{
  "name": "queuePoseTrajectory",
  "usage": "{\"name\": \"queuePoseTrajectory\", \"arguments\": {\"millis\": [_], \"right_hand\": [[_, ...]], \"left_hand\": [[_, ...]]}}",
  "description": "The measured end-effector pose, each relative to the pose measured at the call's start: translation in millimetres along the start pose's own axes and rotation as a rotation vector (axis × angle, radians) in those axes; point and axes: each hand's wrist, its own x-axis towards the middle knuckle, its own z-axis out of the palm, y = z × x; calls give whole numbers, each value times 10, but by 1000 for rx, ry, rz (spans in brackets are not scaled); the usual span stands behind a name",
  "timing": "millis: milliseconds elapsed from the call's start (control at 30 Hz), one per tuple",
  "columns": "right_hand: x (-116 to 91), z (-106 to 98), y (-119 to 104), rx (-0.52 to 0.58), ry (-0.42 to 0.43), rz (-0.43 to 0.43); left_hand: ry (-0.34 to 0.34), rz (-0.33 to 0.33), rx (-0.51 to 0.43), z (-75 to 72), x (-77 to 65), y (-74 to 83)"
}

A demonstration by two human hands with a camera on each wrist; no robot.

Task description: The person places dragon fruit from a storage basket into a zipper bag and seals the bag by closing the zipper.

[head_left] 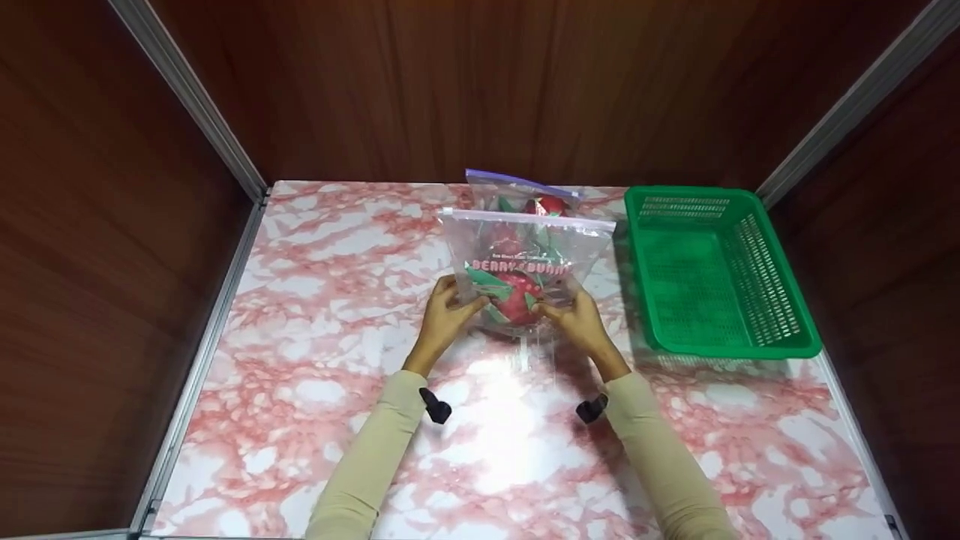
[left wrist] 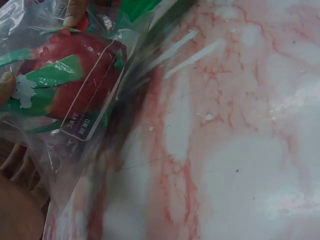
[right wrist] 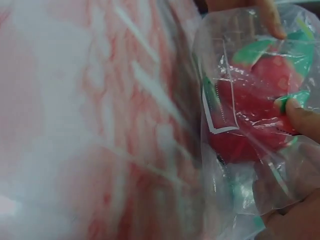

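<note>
A clear zip bag point(head_left: 581, 244) printed "BERRY BUNNY" is held up over the middle of the table, its pale zip strip at the top. Inside, low down, lies a red dragon fruit point(head_left: 517, 300) with green scales. My left hand point(head_left: 442, 319) grips the bag's lower left side, thumb in front beside the fruit. On the lower right side, my right hand point(head_left: 581, 322) grips it the same way. Through the plastic, the wrist views show the dragon fruit point(left wrist: 90, 65) close up, with the right thumb pressing near a green scale point(right wrist: 298, 99).
Behind the held bag stands a second zip bag point(head_left: 487, 182) with a purple strip and another red-and-green fruit point(head_left: 550, 205). A green plastic basket point(head_left: 784, 277) is at the right. Wooden walls point(head_left: 450, 90) enclose the back and sides of the marbled table point(head_left: 315, 390).
</note>
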Motion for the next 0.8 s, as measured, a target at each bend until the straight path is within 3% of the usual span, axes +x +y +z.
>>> {"name": "queuePoseTrajectory", "arguments": {"millis": [133,333,567,800], "right_hand": [[18,68,-108,-5,0,-17],[57,241,-254,23,14,-45],[166,422,-422,53,-59,-71],[330,642,-570,120,-127,-125]], "left_hand": [[33,19,-51,-99,-7,64],[109,-3,-86,-280,14,116],[263,1,-106,-541,98,166],[320,-54,-261,-798,206,210]]}}
